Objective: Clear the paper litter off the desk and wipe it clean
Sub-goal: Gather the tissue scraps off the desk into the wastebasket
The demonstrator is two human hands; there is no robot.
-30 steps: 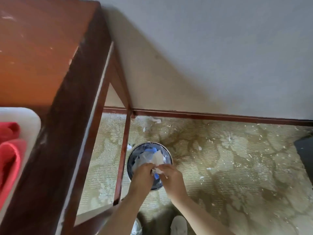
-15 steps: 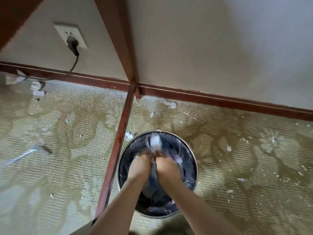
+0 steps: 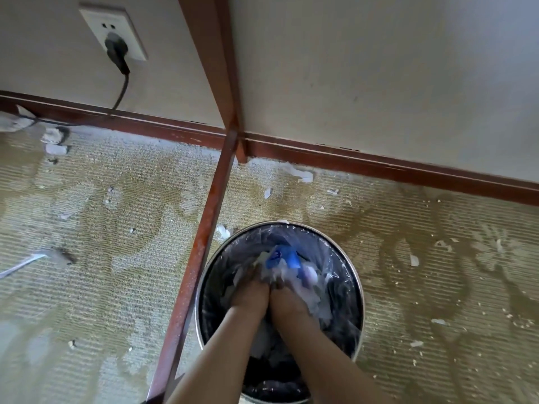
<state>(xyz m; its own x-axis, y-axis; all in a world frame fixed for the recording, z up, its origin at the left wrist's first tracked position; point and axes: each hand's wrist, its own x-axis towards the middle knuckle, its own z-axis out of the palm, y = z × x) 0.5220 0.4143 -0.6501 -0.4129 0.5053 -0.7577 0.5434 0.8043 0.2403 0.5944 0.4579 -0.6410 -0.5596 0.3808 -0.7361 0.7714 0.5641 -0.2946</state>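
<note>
A round metal bin lined with a dark plastic bag stands on the carpet beside the desk's leg. Both my hands reach down into it, side by side. My left hand and my right hand together hold a wad of white and blue paper litter against the rubbish inside. My fingertips are buried in the paper and hidden. The desk top is out of view.
The reddish wooden desk leg runs diagonally just left of the bin. A wall socket with a black plug and cable sits at the upper left. Small paper scraps lie scattered on the patterned carpet along the skirting board.
My head has dropped below the desk, so the desk top and red cloth left the view. Both hands carried the paper from above the bin down into it.
</note>
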